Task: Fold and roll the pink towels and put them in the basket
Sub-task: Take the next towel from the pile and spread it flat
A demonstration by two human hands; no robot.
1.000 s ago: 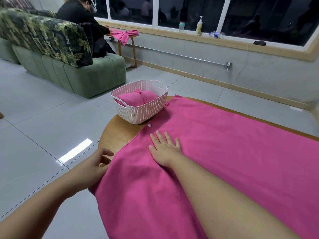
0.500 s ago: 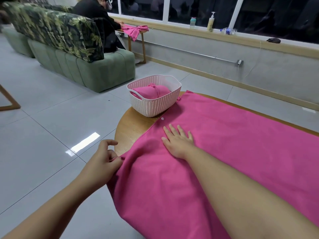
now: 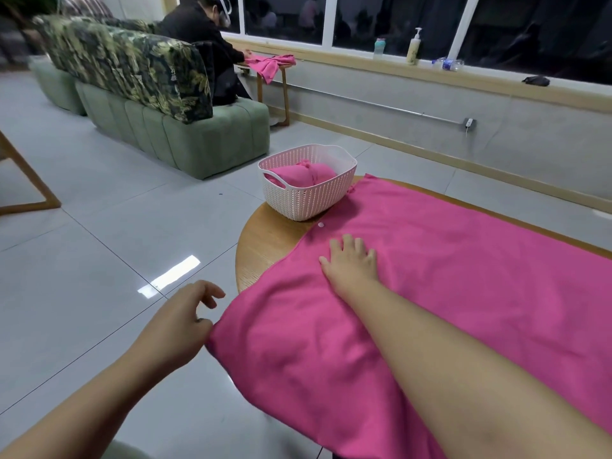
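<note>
Two hands work one pink towel (image 3: 447,276) spread over the round wooden table (image 3: 265,240): the left hand (image 3: 178,326) pinches its overhanging corner, while the right hand (image 3: 351,263) lies flat, fingers straight, pinning the cloth. Beyond the right hand sits the white basket (image 3: 308,200), holding a rolled towel (image 3: 304,175). The fold should go best with the corner drawn taut and edges matched.
</note>
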